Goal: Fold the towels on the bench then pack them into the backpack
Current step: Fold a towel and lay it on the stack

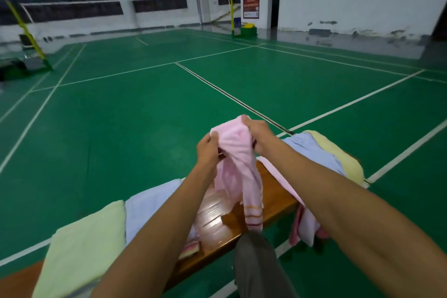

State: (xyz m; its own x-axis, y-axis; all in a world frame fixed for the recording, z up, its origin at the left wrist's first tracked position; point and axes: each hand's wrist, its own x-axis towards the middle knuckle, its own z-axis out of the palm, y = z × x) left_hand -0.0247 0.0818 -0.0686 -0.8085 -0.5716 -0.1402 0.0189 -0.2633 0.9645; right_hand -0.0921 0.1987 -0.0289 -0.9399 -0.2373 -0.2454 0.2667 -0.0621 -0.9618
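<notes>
Bench [273, 203], wooden, glossy, lying across the lower frame and bearing towels; no bag showing.

Towels, six counted:
- pink towel [238, 169], striped at its hem, hanging crumpled at centre frame, its hem just above the bench. Left hand [208, 150] and right hand [257, 134] are both gripping its top edge, fingers curled.
- Lower left: pale green towel [82, 247], light blue towel [150, 208], lying flat.
- Right: second pink towel [302, 220], blue towel [312, 152], yellow towel [338, 155], lying heaped and draping.

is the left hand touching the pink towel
Touching: the head view shows the left hand gripping the pink towel near its top edge, fingers curled into the cloth.
</notes>
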